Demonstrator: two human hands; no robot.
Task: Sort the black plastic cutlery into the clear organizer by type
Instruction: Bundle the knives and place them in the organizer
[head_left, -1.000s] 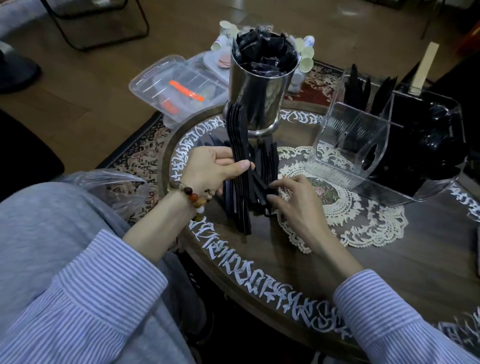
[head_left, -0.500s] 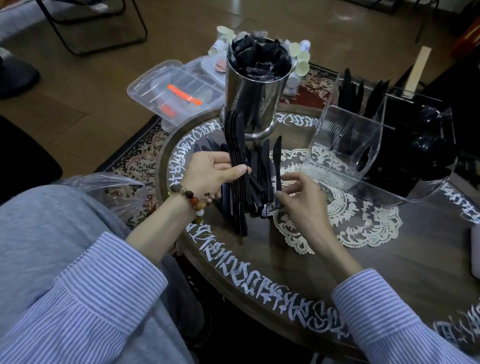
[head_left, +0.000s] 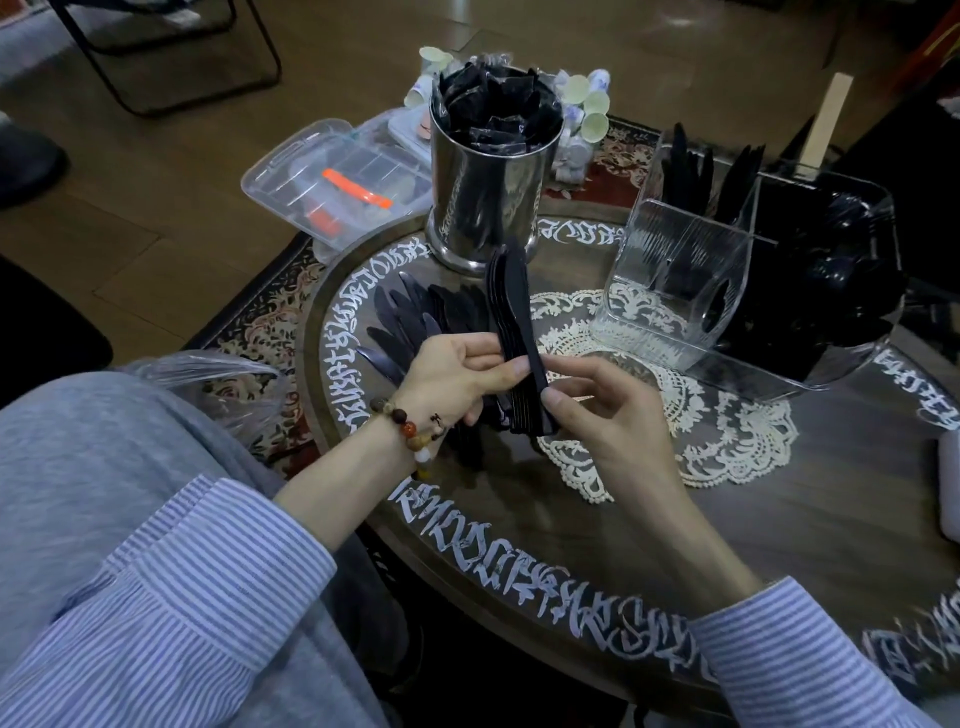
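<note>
black knives (head_left: 511, 317), white lace doily (head_left: 727, 441), blue-striped sleeves (head_left: 197, 597)

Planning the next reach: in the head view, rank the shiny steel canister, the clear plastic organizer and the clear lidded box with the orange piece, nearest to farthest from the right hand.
From the right hand:
1. Clear plastic organizer, just beyond it to the right, on the table.
2. Shiny steel canister, farther back, slightly left.
3. Clear lidded box with the orange piece, far left, past the table edge.

Glossy black plastic knives (head_left: 514, 312); clear ribbed plastic organizer (head_left: 675, 291); shiny metal canister (head_left: 483, 202)
</note>
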